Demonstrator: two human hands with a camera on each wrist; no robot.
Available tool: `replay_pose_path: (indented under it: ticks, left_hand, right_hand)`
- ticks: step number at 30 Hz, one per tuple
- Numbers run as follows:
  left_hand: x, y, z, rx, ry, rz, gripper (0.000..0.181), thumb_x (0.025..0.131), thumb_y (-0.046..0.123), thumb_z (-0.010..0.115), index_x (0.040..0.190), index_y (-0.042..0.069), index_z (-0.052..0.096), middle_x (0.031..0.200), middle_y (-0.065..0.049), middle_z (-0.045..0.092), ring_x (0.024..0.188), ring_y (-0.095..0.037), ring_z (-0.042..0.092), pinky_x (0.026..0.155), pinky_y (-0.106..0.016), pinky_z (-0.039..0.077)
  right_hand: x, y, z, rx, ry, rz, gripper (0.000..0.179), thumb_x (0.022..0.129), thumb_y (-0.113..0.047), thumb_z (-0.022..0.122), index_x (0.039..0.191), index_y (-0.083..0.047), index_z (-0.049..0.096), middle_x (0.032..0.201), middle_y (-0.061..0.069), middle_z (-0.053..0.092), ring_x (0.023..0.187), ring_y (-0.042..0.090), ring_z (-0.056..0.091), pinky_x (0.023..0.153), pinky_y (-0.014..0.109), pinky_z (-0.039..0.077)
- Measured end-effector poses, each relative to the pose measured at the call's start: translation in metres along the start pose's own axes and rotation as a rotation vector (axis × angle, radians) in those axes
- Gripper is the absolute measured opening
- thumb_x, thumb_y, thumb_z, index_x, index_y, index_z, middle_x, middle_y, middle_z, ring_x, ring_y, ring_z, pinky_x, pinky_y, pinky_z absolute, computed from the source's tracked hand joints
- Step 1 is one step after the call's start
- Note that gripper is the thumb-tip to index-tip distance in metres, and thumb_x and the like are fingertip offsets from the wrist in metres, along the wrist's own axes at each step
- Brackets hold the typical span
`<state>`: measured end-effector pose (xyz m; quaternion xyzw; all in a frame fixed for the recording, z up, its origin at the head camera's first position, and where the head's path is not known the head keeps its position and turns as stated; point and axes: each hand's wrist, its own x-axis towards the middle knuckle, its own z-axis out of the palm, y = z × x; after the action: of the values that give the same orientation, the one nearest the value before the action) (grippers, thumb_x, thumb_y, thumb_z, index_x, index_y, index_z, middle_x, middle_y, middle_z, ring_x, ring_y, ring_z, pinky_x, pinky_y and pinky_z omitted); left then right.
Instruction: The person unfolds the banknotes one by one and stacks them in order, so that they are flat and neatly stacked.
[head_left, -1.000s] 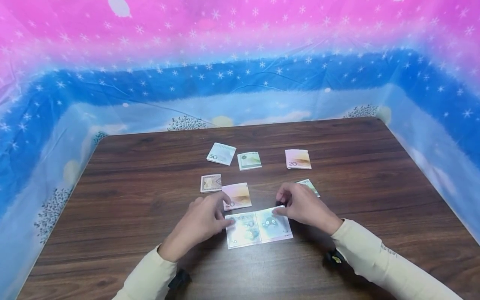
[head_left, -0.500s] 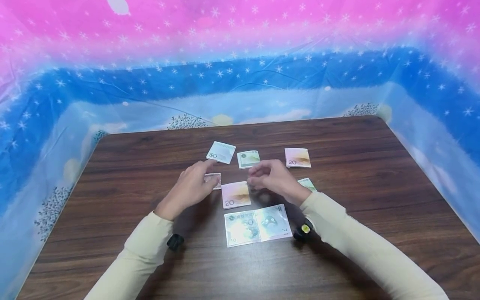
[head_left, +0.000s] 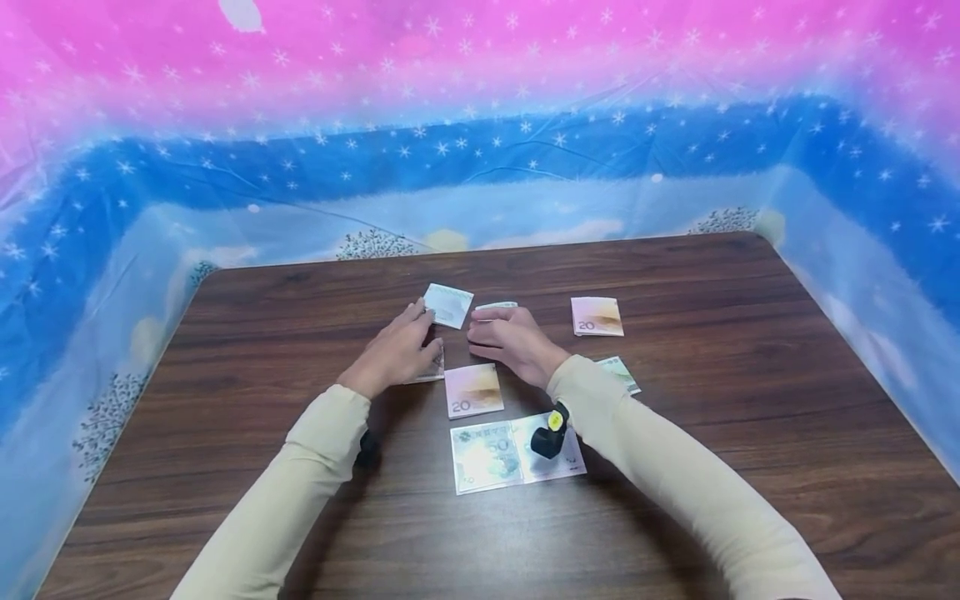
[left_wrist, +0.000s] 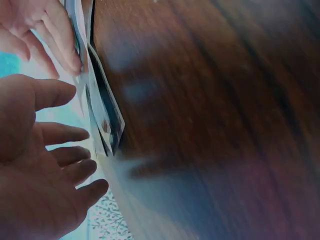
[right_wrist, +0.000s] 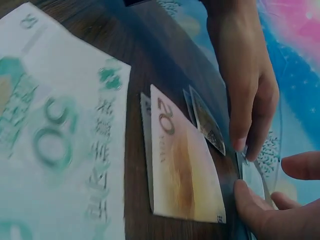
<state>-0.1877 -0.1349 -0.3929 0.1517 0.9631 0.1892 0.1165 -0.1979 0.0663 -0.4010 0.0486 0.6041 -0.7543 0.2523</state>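
A folded 50 banknote [head_left: 450,306] lies toward the back of the table. My left hand [head_left: 396,346] is at its left edge with fingers extended, thumb over a folded brown banknote [head_left: 432,370]. My right hand [head_left: 513,342] reaches in from the right, covering most of a folded green banknote [head_left: 497,305]. In the left wrist view, my left hand [left_wrist: 45,155] has its fingers spread and its thumb apart, beside folded banknotes [left_wrist: 106,107] seen edge-on. The right wrist view has my left fingertips [right_wrist: 240,144] at the folded banknote [right_wrist: 253,177], with my right hand [right_wrist: 280,215] close by.
A folded 20 banknote [head_left: 474,390] lies in front of the hands, and another 20 banknote [head_left: 597,317] to the right. A green banknote [head_left: 621,373] is partly behind the right sleeve. An unfolded 50 banknote [head_left: 486,458] lies nearest on the wooden table [head_left: 300,300].
Both hands have left the unfolded 50 banknote and moved forward to the folded 50 banknote at the back. The right hand has also moved left.
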Motion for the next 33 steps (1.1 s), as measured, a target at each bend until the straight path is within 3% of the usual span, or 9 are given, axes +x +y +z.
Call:
replay_pose_path:
  ticks: [7,18,26,30,33]
  left_hand:
    - [0.008,0.002,0.0,0.034,-0.083,0.017,0.058,0.109,0.024,0.04,0.153,-0.012,0.028,0.164,-0.028,0.016,0.152,-0.038,0.015,0.125,-0.051,0.017]
    - [0.007,0.003,-0.002,0.045,-0.085,0.019,0.056,0.109,0.025,0.04,0.151,-0.011,0.033,0.161,-0.028,0.024,0.149,-0.04,0.025,0.123,-0.049,0.022]
    - [0.004,0.006,-0.002,0.013,-0.063,0.04,0.053,0.107,0.022,0.043,0.146,-0.013,0.04,0.158,-0.03,0.029,0.147,-0.041,0.03,0.122,-0.05,0.025]
    - [0.002,0.009,-0.002,-0.018,-0.06,0.052,0.036,0.107,0.022,0.045,0.123,-0.007,0.059,0.157,-0.029,0.032,0.145,-0.04,0.034,0.118,-0.05,0.034]
    - [0.001,0.011,0.0,-0.036,-0.05,0.079,0.026,0.107,0.021,0.046,0.098,0.001,0.059,0.155,-0.03,0.036,0.142,-0.04,0.039,0.111,-0.051,0.041]
  right_hand:
    - [0.012,-0.001,0.007,0.102,0.026,0.026,0.054,0.096,0.008,0.053,0.148,0.007,0.038,0.144,0.026,0.05,0.131,0.034,0.052,0.108,0.039,0.048]
    - [0.021,-0.001,0.01,0.178,0.061,0.026,0.057,0.095,0.008,0.05,0.149,0.012,0.033,0.15,0.028,0.044,0.136,0.033,0.048,0.112,0.037,0.044]
    - [0.019,-0.004,0.013,0.186,0.114,0.047,0.052,0.097,0.005,0.054,0.146,0.01,0.041,0.143,0.025,0.052,0.133,0.031,0.052,0.111,0.036,0.045]
    - [0.019,-0.003,0.016,0.175,0.138,0.041,0.045,0.096,0.001,0.061,0.139,0.01,0.05,0.137,0.024,0.058,0.128,0.031,0.057,0.108,0.036,0.048]
    - [0.02,-0.001,0.017,0.173,0.163,0.029,0.039,0.094,0.001,0.066,0.13,0.012,0.056,0.13,0.024,0.062,0.12,0.031,0.061,0.104,0.036,0.052]
